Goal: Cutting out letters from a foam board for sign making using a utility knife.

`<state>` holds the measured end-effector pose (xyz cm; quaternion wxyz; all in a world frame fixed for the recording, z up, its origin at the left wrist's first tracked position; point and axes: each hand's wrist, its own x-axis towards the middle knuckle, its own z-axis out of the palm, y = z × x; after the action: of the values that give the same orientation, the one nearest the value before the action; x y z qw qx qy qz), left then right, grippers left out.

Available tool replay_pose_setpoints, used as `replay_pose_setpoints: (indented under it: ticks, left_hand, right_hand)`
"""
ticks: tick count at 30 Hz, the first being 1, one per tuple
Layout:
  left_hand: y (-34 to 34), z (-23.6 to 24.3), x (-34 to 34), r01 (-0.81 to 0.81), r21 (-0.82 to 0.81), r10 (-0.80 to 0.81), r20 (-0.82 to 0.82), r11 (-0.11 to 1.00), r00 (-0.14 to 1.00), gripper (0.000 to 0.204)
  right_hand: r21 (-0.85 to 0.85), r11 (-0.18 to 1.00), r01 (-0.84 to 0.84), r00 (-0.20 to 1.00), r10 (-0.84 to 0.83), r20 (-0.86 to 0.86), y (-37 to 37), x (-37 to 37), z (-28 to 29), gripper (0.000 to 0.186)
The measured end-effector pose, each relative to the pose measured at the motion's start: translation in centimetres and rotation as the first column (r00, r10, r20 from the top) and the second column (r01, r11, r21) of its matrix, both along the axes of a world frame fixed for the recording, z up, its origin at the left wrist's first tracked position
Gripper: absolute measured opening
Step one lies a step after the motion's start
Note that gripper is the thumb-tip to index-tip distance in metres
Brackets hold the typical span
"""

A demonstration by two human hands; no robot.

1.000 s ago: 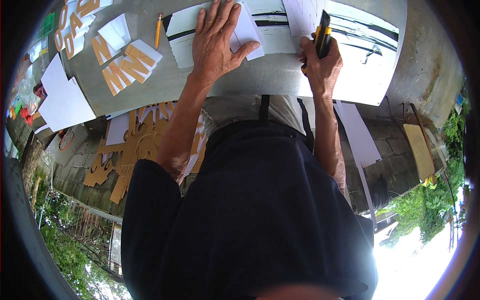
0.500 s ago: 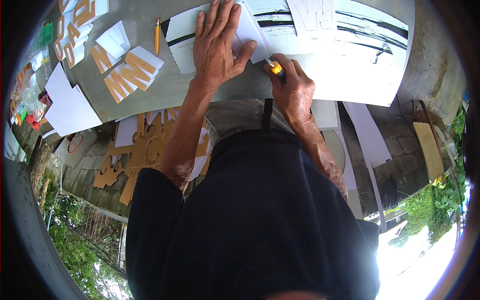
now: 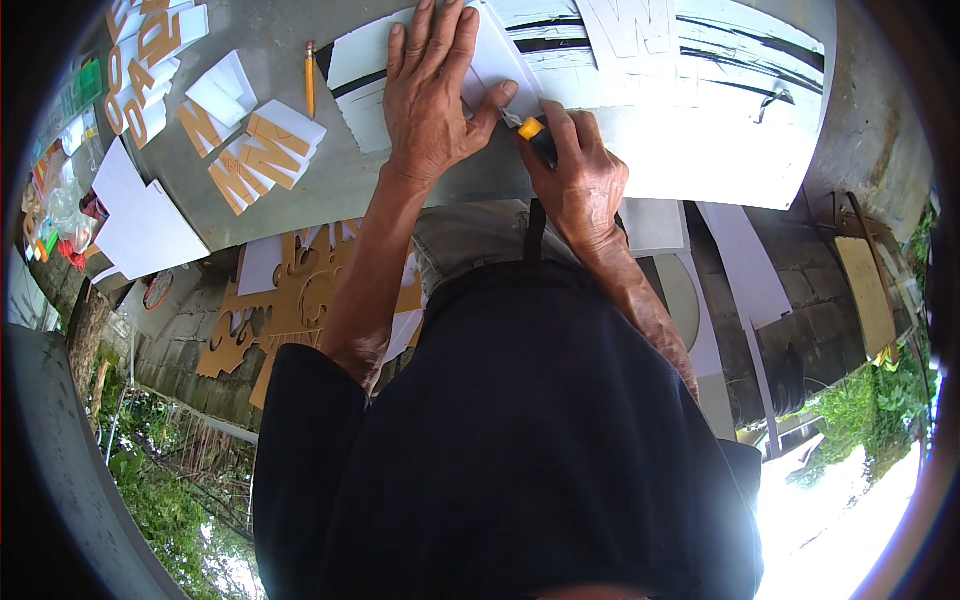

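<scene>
The left hand (image 3: 430, 110) is open and flat, resting on a white card (image 3: 495, 55) on the board (image 3: 720, 145). The right hand (image 3: 582, 165) is curled tight around a knife (image 3: 531, 128) by the middle of the board's near side. The blade is right by the left thumb; I can't tell if it touches the card. To the right, the board reaches the front edge of the desk (image 3: 350, 180). Left of the board, a strip of grey desk holds a pencil (image 3: 310, 80), with letters (image 3: 250, 160) farther left. The top of the view cuts off the board's far edge and a left fingertip. The right fingers hide most of the knife's handle. Bright light washes out the board's right part.
</scene>
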<state>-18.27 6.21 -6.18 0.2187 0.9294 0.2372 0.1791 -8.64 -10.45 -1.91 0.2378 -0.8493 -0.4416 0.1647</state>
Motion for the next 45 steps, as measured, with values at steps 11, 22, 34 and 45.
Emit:
replay_pose_setpoints:
  ticks: [11, 22, 34, 45]
  left_hand:
    - [0.2, 0.8, 0.2, 0.003, -0.014, -0.003, -0.001, 1.0, 1.0, 0.07]
    - [-1.4, 4.6, 0.8, -0.094, -0.044, 0.088, -0.119, 0.995, 0.989, 0.117]
    - [5.2, 5.2, 2.4, -0.047, 0.099, 0.062, -0.154, 0.994, 0.986, 0.111]
    - [8.8, 4.2, 2.6, 0.009, 0.148, 0.018, -0.181, 0.989, 0.983, 0.089]
  right_hand:
    - [-0.049, 0.998, 0.038, 0.998, -0.04, -0.047, 0.9, -0.1, 0.9, 0.057]
    - [-0.099, 0.94, 0.326, 0.933, -0.303, 0.195, 2.4, 8.1, 1.7, 0.066]
    - [-0.056, 0.986, 0.156, 0.974, -0.144, 0.177, 7.4, 20.1, 0.2, 0.072]
    - [-0.094, 0.992, 0.088, 0.936, -0.05, 0.35, 5.8, 22.0, 0.3, 0.07]
